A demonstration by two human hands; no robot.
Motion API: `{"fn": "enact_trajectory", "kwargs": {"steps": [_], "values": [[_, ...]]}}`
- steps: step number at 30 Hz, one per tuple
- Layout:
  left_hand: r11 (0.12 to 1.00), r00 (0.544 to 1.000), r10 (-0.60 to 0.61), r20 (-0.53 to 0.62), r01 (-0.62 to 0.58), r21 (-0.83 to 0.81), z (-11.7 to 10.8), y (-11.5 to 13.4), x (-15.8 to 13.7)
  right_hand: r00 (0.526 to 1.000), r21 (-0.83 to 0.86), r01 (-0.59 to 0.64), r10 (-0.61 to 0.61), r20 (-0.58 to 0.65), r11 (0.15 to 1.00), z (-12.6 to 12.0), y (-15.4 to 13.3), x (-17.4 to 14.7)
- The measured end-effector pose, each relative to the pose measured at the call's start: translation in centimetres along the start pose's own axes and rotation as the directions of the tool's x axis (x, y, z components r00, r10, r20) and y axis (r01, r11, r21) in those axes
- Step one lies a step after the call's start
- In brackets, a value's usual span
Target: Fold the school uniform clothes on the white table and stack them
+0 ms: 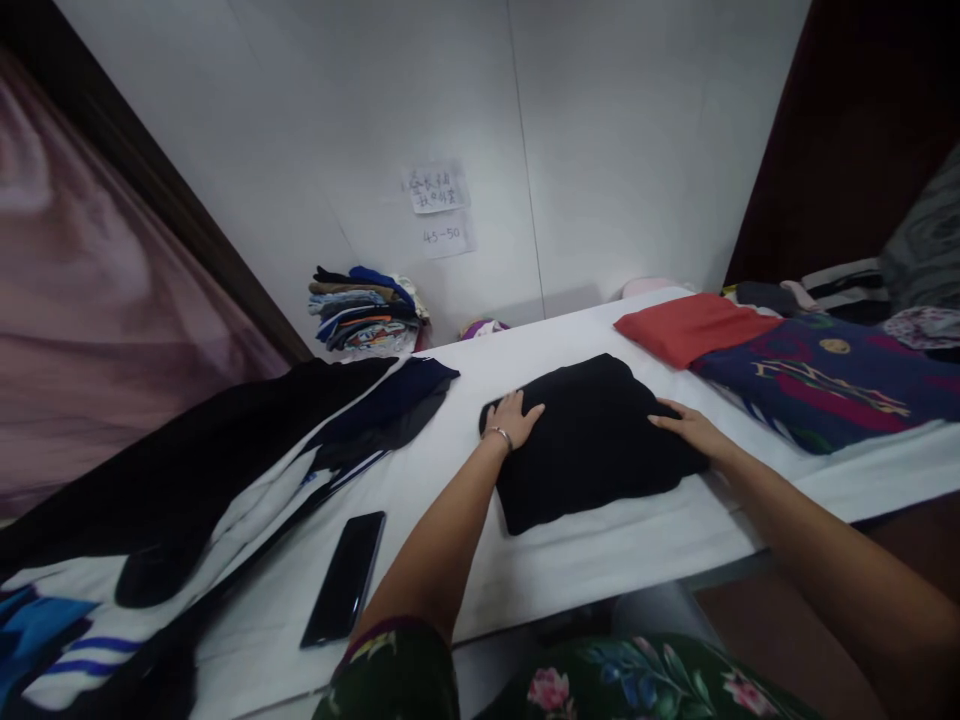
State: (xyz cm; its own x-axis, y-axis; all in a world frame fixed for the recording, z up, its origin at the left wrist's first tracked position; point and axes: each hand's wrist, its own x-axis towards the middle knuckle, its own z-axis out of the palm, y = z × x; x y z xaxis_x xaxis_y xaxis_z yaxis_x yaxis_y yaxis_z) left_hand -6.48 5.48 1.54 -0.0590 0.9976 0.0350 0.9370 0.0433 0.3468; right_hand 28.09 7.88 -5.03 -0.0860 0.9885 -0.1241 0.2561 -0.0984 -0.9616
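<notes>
A black folded garment [596, 440] lies flat on the white-covered table [442, 510] in front of me. My left hand [514, 418] rests palm down on its left edge, fingers spread, with a bracelet at the wrist. At the garment's right edge is my right hand [690, 428], its fingers stretched out over the cloth. Neither hand appears to grip the fabric. Part of the right hand's fingers is hard to make out against the black.
A dark phone [345, 578] lies left of my arm. Black and white clothes [202, 480] are heaped at the left. Folded clothes [367, 310] are stacked by the wall. To the right lie a red garment [694, 328] and a patterned navy garment [832, 375]. Paper notes [439, 205] hang behind.
</notes>
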Motion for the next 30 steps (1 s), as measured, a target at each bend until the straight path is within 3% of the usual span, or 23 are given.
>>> {"fn": "enact_trajectory", "kwargs": {"steps": [3, 6, 9, 11, 13, 15, 17, 19, 22, 26, 30], "values": [[0.999, 0.991, -0.032, 0.129, 0.034, -0.017, 1.1, 0.1, 0.3, 1.0, -0.188, 0.021, -0.019, 0.014, 0.982, -0.8, -0.3, 0.5], [0.999, 0.993, -0.034, 0.11, 0.036, -0.017, 1.4, -0.2, 0.4, 0.983, -0.525, 0.132, -0.18, -0.04, 0.841, -0.7, -2.6, 0.9], [0.999, 0.994, -0.038, 0.099, 0.041, -0.026, 1.4, -0.3, 0.4, 0.877, -0.641, 0.418, -0.471, 0.099, 0.643, 1.9, -6.7, 1.0], [0.998, 0.995, -0.038, 0.09, 0.042, -0.04, 1.4, -0.2, 0.2, 0.805, -0.606, 0.56, -0.543, 0.238, 0.565, 4.7, -9.2, 1.5], [0.997, 0.996, -0.04, 0.081, 0.044, -0.055, 1.4, -0.2, 0.1, 0.763, -0.573, 0.637, -0.53, 0.37, 0.516, 7.4, -10.4, 2.8], [0.996, 0.996, -0.047, 0.073, 0.052, -0.067, 1.5, -0.3, -0.1, 0.797, -0.596, 0.603, -0.437, 0.418, 0.53, 9.0, -9.9, 4.9], [0.995, 0.996, -0.061, 0.069, 0.066, -0.072, 1.6, -0.4, -0.3, 0.884, -0.663, 0.467, -0.292, 0.364, 0.586, 9.5, -8.1, 7.1], [0.995, 0.995, -0.068, 0.067, 0.073, -0.074, 1.7, -0.4, -0.4, 0.934, -0.701, 0.353, -0.187, 0.304, 0.62, 9.3, -6.1, 8.9], [0.993, 0.995, -0.076, 0.07, 0.082, -0.088, 1.8, -0.4, -0.4, 0.941, -0.699, 0.328, -0.154, 0.301, 0.635, 8.6, -4.4, 10.0], [0.987, 0.994, -0.093, 0.05, 0.099, -0.13, 2.0, -0.4, -0.5, 0.94, -0.688, 0.325, -0.139, 0.313, 0.649, 8.6, -4.6, 9.7], [0.955, 0.975, -0.222, -0.004, 0.216, -0.202, 2.1, -1.0, -0.7, 0.942, -0.647, 0.317, -0.152, 0.299, 0.693, 8.6, -5.2, 9.7]]}}
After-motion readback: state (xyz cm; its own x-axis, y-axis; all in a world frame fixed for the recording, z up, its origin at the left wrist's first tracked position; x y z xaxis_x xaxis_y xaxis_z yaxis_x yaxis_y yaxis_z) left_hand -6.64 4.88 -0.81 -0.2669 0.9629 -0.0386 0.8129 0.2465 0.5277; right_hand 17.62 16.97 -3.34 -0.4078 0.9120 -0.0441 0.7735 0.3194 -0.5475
